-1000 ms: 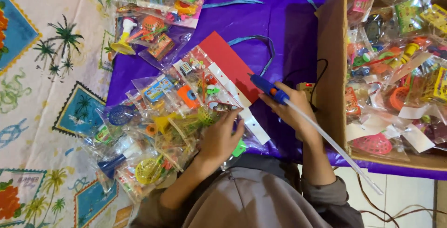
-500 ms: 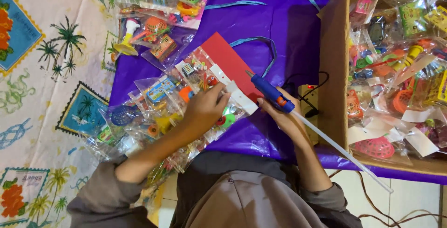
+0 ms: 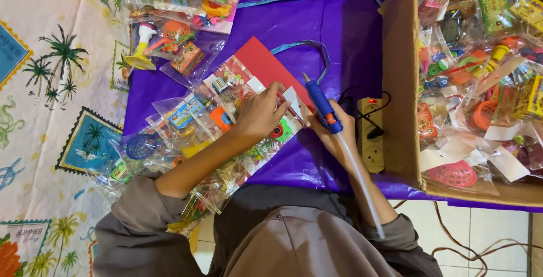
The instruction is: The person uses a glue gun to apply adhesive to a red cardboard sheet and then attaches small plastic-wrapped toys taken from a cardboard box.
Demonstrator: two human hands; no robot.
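Toy bag (image 3: 237, 107) with red card top (image 3: 266, 65) lies mid-cloth on the purple cloth (image 3: 339, 28); left hand (image 3: 261, 113) pressed flat on it near the white flap (image 3: 294, 99), fingers spread, gripping nothing; half a second back it sat lower-left on the pile, now shifted toward 1 o'clock; right hand (image 3: 334, 135) closed around the blue glue gun (image 3: 320, 106), nozzle pointing to 11 o'clock, more upright than before; power strip (image 3: 373, 135) at 3 o'clock of the gun; cardboard box (image 3: 399, 84) of bagged toys beyond.
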